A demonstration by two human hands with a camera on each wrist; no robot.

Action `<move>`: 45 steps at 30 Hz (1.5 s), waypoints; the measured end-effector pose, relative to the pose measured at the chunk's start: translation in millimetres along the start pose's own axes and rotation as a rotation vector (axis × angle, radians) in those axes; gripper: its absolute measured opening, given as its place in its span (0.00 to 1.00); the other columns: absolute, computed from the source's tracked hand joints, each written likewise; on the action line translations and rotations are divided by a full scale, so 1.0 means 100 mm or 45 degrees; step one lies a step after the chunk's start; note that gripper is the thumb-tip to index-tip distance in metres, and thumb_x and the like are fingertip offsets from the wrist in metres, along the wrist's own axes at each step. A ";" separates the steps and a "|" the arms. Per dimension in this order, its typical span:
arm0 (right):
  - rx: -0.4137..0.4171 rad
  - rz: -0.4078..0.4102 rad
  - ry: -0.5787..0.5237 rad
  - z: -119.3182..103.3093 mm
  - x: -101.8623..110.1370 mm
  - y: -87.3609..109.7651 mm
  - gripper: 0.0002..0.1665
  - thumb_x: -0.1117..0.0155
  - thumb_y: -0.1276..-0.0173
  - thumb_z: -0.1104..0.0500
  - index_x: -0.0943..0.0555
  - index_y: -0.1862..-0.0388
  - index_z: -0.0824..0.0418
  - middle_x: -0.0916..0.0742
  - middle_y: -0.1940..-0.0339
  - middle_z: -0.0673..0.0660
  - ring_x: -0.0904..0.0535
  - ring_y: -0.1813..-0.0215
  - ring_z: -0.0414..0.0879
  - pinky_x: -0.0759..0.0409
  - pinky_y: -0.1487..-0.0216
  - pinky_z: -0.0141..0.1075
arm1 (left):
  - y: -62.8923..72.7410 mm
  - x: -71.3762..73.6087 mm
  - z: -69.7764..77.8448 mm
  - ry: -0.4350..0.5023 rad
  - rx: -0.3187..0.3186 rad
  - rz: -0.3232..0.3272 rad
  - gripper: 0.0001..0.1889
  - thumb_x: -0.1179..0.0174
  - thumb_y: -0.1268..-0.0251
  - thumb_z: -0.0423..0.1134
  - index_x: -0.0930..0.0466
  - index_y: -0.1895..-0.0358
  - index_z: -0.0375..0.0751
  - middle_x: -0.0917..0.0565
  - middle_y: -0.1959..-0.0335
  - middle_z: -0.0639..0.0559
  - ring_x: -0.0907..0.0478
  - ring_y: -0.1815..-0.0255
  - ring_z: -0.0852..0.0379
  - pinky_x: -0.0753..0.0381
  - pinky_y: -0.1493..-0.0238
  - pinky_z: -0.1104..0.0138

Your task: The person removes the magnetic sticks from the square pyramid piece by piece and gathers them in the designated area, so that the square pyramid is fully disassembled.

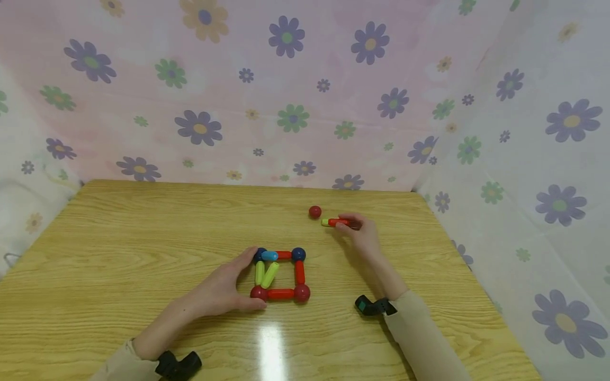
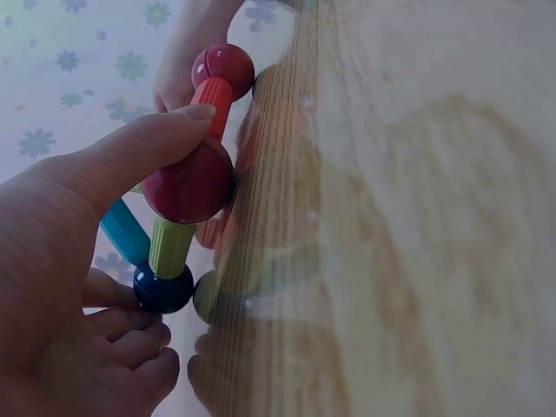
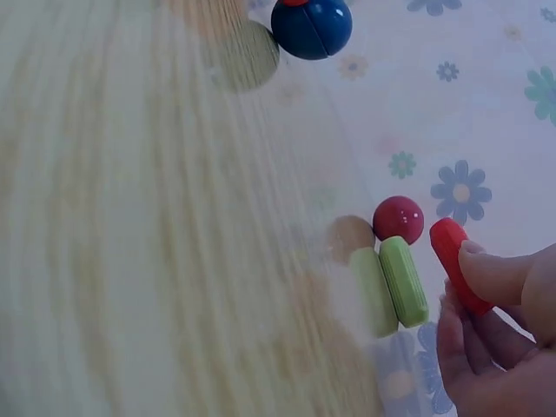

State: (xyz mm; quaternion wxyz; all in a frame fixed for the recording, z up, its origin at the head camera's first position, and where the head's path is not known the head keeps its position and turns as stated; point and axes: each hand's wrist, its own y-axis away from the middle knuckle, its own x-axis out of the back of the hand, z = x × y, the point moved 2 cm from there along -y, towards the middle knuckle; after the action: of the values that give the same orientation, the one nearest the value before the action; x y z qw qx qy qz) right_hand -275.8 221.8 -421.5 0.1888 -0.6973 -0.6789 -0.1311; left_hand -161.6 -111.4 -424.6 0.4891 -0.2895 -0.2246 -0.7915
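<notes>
My left hand (image 1: 216,288) holds the left side of a square of magnetic rods and balls on the table. Its thumb lies along the near red ball (image 2: 188,182); its fingers reach the back blue ball (image 2: 163,288). Red rods (image 1: 281,294) form three sides, a yellow-green rod (image 1: 259,273) the left one. From the left corners, a second yellow-green rod (image 1: 270,275) and a light blue rod (image 1: 269,256) stick up. Between thumb and fingers, my right hand (image 1: 366,236) pinches a loose red rod (image 3: 459,261), beside a yellow-green rod (image 3: 404,282) on the table.
A loose dark red ball (image 1: 315,212) sits at the back, close to the lying yellow-green rod. The wooden table (image 1: 143,227) ends at a flowered cloth (image 1: 295,79) behind and on the right. Black wrist devices (image 1: 374,306) are on both arms.
</notes>
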 end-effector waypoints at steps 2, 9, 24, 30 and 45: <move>-0.032 0.027 -0.009 0.01 0.01 0.00 0.18 0.31 0.31 0.59 0.17 0.45 0.65 0.15 0.49 0.62 0.20 0.49 0.49 0.23 0.52 0.28 | 0.00 0.00 0.00 -0.001 -0.002 0.000 0.64 0.24 0.56 0.65 0.52 0.19 0.43 0.42 0.20 0.42 0.43 0.22 0.37 0.37 0.27 0.42; -0.088 0.011 0.009 0.03 0.00 0.02 0.16 0.27 0.35 0.59 0.14 0.50 0.62 0.14 0.51 0.60 0.21 0.50 0.50 0.22 0.51 0.33 | 0.00 0.00 0.00 -0.007 -0.002 0.002 0.64 0.25 0.56 0.65 0.52 0.19 0.43 0.43 0.20 0.42 0.43 0.22 0.38 0.38 0.27 0.42; 0.008 0.022 0.192 0.14 0.01 -0.01 0.18 0.28 0.35 0.61 0.15 0.46 0.64 0.13 0.49 0.62 0.18 0.49 0.54 0.21 0.49 0.38 | 0.00 0.00 0.01 -0.013 0.002 -0.003 0.64 0.24 0.56 0.64 0.52 0.19 0.42 0.43 0.20 0.42 0.44 0.22 0.37 0.38 0.27 0.41; 0.015 0.030 0.177 0.16 0.01 -0.02 0.17 0.27 0.36 0.62 0.15 0.48 0.64 0.12 0.53 0.63 0.16 0.52 0.54 0.20 0.51 0.37 | 0.00 0.00 0.00 -0.029 -0.014 0.004 0.64 0.24 0.56 0.65 0.52 0.19 0.42 0.43 0.20 0.43 0.44 0.22 0.39 0.38 0.27 0.43; 0.011 0.078 0.180 0.18 0.02 -0.03 0.17 0.26 0.37 0.62 0.15 0.50 0.65 0.11 0.56 0.63 0.16 0.54 0.53 0.19 0.55 0.33 | 0.01 0.01 0.01 -0.029 -0.007 -0.003 0.64 0.25 0.56 0.66 0.52 0.19 0.43 0.44 0.20 0.42 0.44 0.22 0.38 0.38 0.27 0.42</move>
State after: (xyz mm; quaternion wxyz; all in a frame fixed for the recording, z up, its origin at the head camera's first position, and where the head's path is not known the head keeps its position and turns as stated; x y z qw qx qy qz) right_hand -280.2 232.0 -436.7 0.2433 -0.7060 -0.6426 -0.1713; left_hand -160.9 -111.8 -423.6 0.4848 -0.2998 -0.2283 -0.7893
